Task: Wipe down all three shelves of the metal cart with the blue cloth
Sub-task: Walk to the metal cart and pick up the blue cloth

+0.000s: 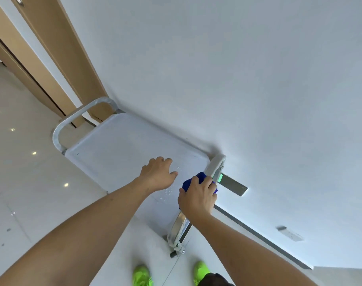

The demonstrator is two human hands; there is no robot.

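The metal cart stands against a white wall, seen from above; only its pale top shelf shows, and the lower shelves are hidden beneath it. Small water drops dot the shelf near my hands. My right hand grips the blue cloth, bunched against the near handle bar of the cart. My left hand hovers over or rests on the top shelf, fingers slightly curled and apart, holding nothing.
A second handle bar arches over the cart's far end. A wooden door frame stands beyond it. White wall runs along the cart's right side. Glossy tiled floor lies left. My green shoes are at the bottom.
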